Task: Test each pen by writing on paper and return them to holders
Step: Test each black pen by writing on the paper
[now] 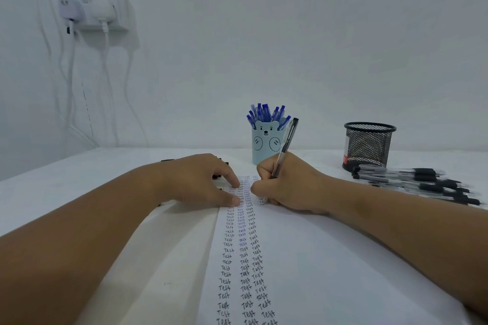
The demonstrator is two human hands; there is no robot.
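Pen under test: a black pen [285, 145] is standing tilted in the right hand [287, 187], its tip hidden behind the knuckles, over the far part of the paper [330, 258].
Right-hand fingers: they are curling tight round the lower barrel and pinching it; the clicker end is pointing up toward the far edge of the tabletop.
Left hand [200, 179]: it is lying flat on the sheet's left margin, fingers [233, 182] straight and slightly spread, pressing the paper down.
Paper: three columns of "Test" are running toward the near edge; a fourth looks to be starting under the right hand.
Holders: the bear-faced cup [265, 145] of blue pens [265, 113] is standing just beyond the hands; the black mesh holder [369, 145], seemingly empty, is standing toward the far right edge.
Untested stock: the loose black pens [417, 185] are lying in a row beside the mesh holder, near the right forearm.
Risk, smearing: the heel of the right hand is resting on the sheet and may drag fresh ink.
Risk, scattering: a sweep of the right forearm could roll the loose pens off the right edge.
Risk, tipping: reaching past the bear-faced cup could knock it over.
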